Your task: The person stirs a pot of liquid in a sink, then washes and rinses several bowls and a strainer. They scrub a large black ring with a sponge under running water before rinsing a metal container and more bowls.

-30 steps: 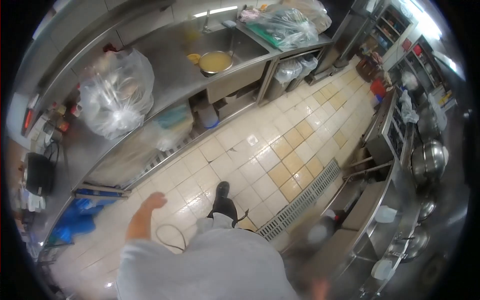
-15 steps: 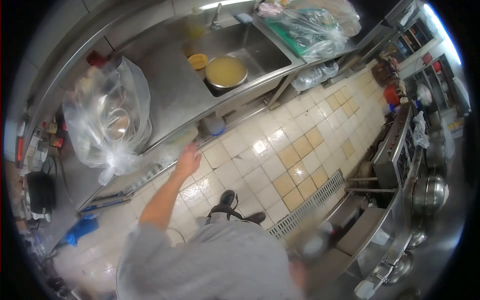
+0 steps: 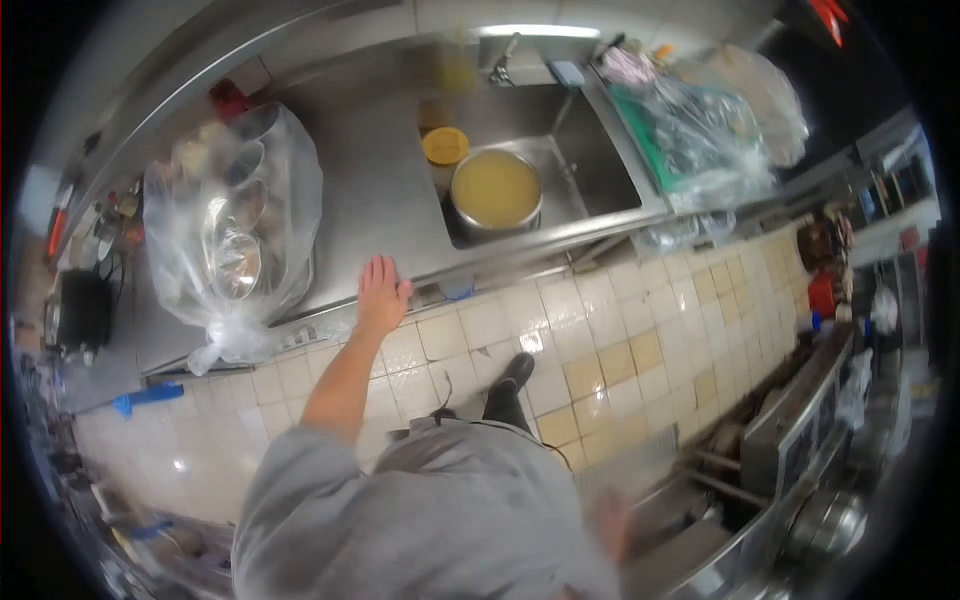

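My left hand (image 3: 381, 298) reaches to the front edge of the steel counter (image 3: 365, 200), fingers stretched out, holding nothing. Left of it stands a clear plastic bag (image 3: 295, 225) of metal bowls, knotted at the front. To the hand's upper right, a metal pot (image 3: 507, 228) of cloudy yellow liquid (image 3: 495, 187) sits in the sink (image 3: 610, 165). A round yellow item (image 3: 445, 146) is beside the pot. Low at my right side, my right hand (image 3: 610, 525) is smeared by motion, and its fingers do not show clearly.
A tap (image 3: 505, 62) rises behind the sink. Right of the sink lie a green board (image 3: 645, 135) and plastic bags (image 3: 715, 130). Light tiles (image 3: 560, 310) cover the floor. A stove (image 3: 800, 430) and metal pots (image 3: 830, 522) stand on the right.
My view has turned toward the counter and moved closer. My left hand has come from over the floor to the counter edge, fingers now straightened. My right hand stays blurred low at my side.
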Available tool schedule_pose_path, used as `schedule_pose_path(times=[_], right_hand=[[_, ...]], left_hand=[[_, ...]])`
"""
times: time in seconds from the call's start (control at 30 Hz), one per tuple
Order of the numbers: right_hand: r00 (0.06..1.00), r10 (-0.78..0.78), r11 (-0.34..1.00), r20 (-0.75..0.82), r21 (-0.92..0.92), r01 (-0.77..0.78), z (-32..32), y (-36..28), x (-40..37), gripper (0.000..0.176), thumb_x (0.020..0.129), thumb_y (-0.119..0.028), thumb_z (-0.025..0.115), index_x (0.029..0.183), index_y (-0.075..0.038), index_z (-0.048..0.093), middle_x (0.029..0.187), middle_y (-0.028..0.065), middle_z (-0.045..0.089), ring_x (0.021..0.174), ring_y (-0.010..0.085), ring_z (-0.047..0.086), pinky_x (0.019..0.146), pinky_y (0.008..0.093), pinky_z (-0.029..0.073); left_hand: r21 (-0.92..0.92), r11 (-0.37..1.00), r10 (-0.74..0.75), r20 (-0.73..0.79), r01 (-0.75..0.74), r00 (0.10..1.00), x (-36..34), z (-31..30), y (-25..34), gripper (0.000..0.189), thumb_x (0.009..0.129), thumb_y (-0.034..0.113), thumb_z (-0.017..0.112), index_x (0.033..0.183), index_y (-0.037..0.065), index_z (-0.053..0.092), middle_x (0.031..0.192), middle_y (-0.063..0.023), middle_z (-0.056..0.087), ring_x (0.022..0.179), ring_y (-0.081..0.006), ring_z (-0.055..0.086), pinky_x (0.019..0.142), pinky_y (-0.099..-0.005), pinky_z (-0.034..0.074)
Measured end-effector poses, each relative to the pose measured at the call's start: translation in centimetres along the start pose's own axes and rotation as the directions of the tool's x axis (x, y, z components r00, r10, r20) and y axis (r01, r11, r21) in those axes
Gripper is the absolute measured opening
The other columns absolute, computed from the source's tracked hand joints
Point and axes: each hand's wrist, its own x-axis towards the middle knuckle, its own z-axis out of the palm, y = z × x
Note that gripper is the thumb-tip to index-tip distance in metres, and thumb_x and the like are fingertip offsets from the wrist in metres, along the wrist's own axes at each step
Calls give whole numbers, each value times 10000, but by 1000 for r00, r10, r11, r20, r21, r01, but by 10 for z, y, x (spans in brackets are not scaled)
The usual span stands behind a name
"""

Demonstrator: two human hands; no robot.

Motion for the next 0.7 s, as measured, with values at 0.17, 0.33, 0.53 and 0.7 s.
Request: schedule_pose_path(times=[0.17,0.33,0.53,0.7], right_hand=[[919,-288,692,268,-605,394,87,-206,92,376,1001,-150,610,1308,62,557,1126,111,671,951,167,641,827,302,523],[857,-306,689,415,-525,500,125,-282,212,387,1015,-142,589,1346,51,535,1166,118,662,983,164,634,859,292,514],[856,-284,902,432,-182,391,237,-338,303,474,1014,-165,599,1437,-3,460,1346,149,586,1016,162,636,809,292,543],[777,-296,889,556,-136,437,371,-395,298,615,977,-128,662,1511,-54,365,1359,128,536,993,165,636,821,312,565]], left_hand=[[27,976,-215,-67,217,974,1,10,-47,682,1008,422,459,1493,-42,339,1525,-272,384,1437,-441,314,1184,-555,232],[163,806,-556,-122,570,822,11,-14,-46,722,1021,449,402,1529,-47,273,1541,-310,340,1445,-479,279,1186,-588,198],[228,791,-576,-35,568,816,68,14,4,730,1040,445,324,1569,-30,159,1607,-325,166,1500,-472,143,1221,-575,96],[51,991,-126,69,122,990,158,19,90,750,1004,381,468,1559,-43,193,1618,-276,198,1508,-434,173,1231,-544,115]])
